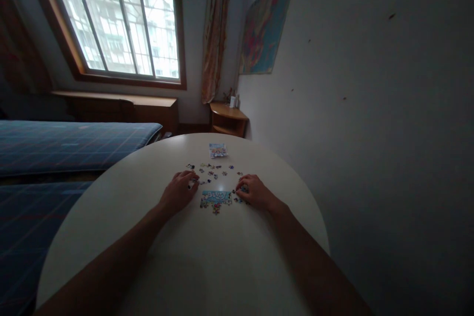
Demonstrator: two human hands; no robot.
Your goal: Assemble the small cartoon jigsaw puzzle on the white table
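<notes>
A partly joined jigsaw puzzle [216, 197], mostly light blue, lies flat on the white round table [200, 256]. Several loose pieces [211, 173] are scattered beyond it. On the puzzle's left, my left hand [180, 188] rests on the table with its fingers curved over small pieces; whether it grips one is too small to tell. Just right of the puzzle, my right hand [255, 191] has its fingers bent around dark pieces, touching them. More loose pieces [239, 200] show beside its fingertips. A small picture sheet or packet [218, 150] lies farther back.
Beds with blue plaid covers [66, 145] stand to the left. A wooden corner shelf [228, 111] is behind the table, near the curtain. The bare wall [351, 148] runs close along the right side. A desk [155, 102] sits under the window.
</notes>
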